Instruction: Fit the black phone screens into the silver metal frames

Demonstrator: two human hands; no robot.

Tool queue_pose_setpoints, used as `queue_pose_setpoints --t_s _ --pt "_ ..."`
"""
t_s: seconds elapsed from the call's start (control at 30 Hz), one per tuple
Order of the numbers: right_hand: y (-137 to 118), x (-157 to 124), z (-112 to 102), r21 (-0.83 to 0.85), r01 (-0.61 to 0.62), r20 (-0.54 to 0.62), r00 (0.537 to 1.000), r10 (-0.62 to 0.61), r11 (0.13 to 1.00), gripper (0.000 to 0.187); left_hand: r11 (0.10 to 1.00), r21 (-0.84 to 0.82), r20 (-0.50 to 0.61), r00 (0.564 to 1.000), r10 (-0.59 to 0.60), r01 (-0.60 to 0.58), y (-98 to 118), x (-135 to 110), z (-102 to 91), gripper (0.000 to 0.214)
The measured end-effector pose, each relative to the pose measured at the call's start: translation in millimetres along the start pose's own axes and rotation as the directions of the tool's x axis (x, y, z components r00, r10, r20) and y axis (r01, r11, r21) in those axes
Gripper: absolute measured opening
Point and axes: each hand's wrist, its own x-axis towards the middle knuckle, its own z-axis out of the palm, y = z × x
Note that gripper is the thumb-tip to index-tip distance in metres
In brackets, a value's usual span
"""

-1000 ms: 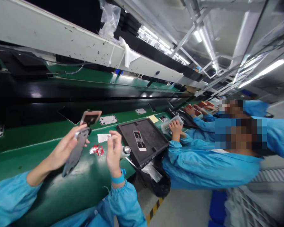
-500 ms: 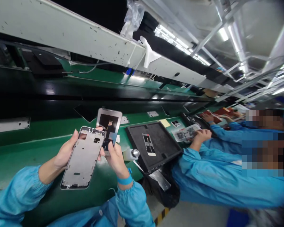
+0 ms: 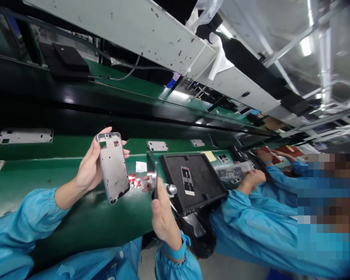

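Observation:
My left hand (image 3: 90, 165) is closed around a silver phone frame (image 3: 114, 167), holding it tilted above the green bench with its cut-outs and flat metal face toward me. To the right, my right hand (image 3: 163, 217) grips a phone screen panel (image 3: 152, 175), turned nearly edge-on so that only a thin dark strip of it shows. Between the two hands, small red and white pieces (image 3: 135, 181) lie on the bench below a white slip (image 3: 141, 167). Just beyond my right fingers is a bottle with a metal cap (image 3: 171, 189), its body mostly hidden.
A black foam tray (image 3: 204, 186) at the right bears a phone part (image 3: 187, 181). More phone frames (image 3: 157, 146) lie along the back strip (image 3: 76, 149). Co-workers in blue sleeves (image 3: 251, 210) sit at the right. A grey beam (image 3: 163, 35) crosses overhead.
My hands have moved apart. The screen panel has swung from facing me to nearly edge-on, moving right. The frame is raised and more upright. The red pieces have come into view.

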Motion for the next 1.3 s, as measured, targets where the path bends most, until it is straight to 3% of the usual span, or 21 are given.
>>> queue_pose_setpoints --t_s 0.1,0.3,0.53,0.63,0.73,0.83,0.93,1.03,1.17,1.3 --pt "-5.2 2.5 -6.8 -0.042 0.000 0.138 0.990 0.006 0.999 0.058 0.999 0.008 0.027 0.999 0.040 -0.040 2.9 2.8 -2.3 0.068" --pt "-1.5 0.3 -14.6 -0.016 0.018 0.178 0.984 -0.015 1.000 0.063 0.994 0.060 0.034 0.995 0.090 -0.092 12.9 2.6 -0.4 0.050" --pt "-4.2 8.5 -14.2 -0.054 0.026 0.249 0.968 -0.012 0.998 0.063 0.985 0.061 0.229 0.963 0.141 -0.159 10.9 5.6 -10.8 0.042" --pt "-3.9 17.5 -2.5 0.009 0.058 0.225 0.973 -0.059 0.998 0.066 0.980 0.112 0.290 0.949 0.124 -0.162 11.5 6.4 -15.4 0.044" --pt "-0.7 26.6 21.4 0.178 0.083 0.103 0.989 -0.102 0.981 0.074 0.958 0.218 0.326 0.939 0.106 -0.184 12.3 6.1 -16.0 0.045" --pt "3.7 32.9 46.3 0.287 0.024 0.017 0.999 -0.030 0.958 0.082 0.912 0.343 0.292 0.948 0.123 -0.224 13.6 6.1 -14.0 0.046" --pt "7.6 37.3 61.8 0.255 -0.028 0.017 1.000 0.025 0.967 0.084 0.878 0.422 0.219 0.965 0.141 -0.225 16.9 6.9 -13.0 0.048" --pt "11.2 43.7 69.0 0.218 0.006 0.006 1.000 -0.007 0.976 0.082 0.871 0.438 0.186 0.970 0.155 -0.223 20.5 6.2 -12.8 0.049" --pt "15.4 53.4 76.7 0.149 0.086 -0.007 0.996 -0.086 0.985 0.073 0.921 0.363 0.169 0.982 0.084 -0.141 17.4 -0.1 -7.0 0.056" --pt "13.8 57.0 83.9 0.073 0.133 -0.006 0.991 -0.133 0.988 0.066 0.979 0.203 0.026 1.000 0.006 -0.011 8.9 -4.1 1.8 0.062"
